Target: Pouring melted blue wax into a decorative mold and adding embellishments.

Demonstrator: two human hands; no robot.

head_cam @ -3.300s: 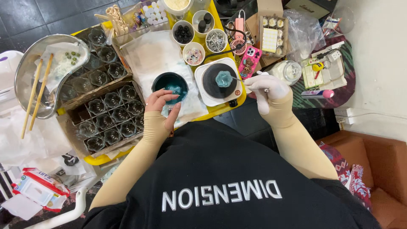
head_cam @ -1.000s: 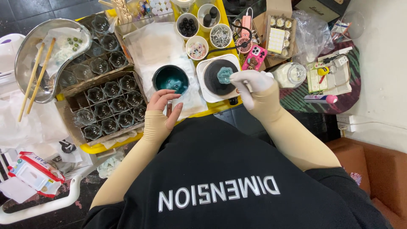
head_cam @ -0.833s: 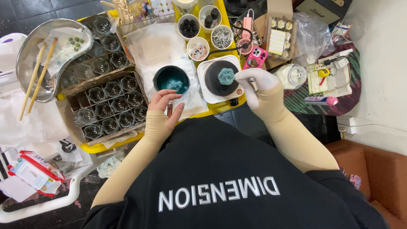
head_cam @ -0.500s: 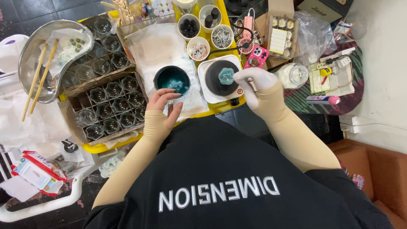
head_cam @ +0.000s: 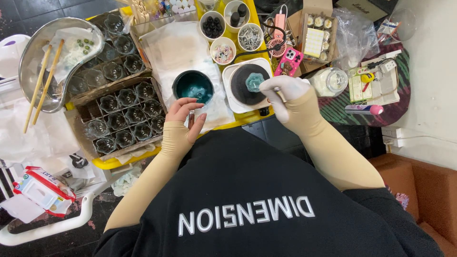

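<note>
A small teal glass vessel is seen standing on the black plate of a white hotplate, which is set at the near right part of the yellow worktop. The right hand, covered by a white glove, is held just at 3 o'clock of the vessel; its fingers are closed around a thin metal stick, whose tip is pointed towards the vessel. Whether the tip is touching the glass cannot be told.

The left hand, bare beyond a beige sleeve, is held at 6 o'clock of a dark bowl filled with teal liquid. Its fingers are loosely curled, with a small dark slender object pinched between them; the bowl itself is not touched. The bowl is placed on a white cloth, at 9 o'clock of the hotplate.

At 9 o'clock of the bowl, a cardboard box of empty glass cups is found. At 12 o'clock of the hotplate, several small white tubs of beads and small parts are ranged. A pink phone is laid at 1 o'clock of the hotplate.
</note>
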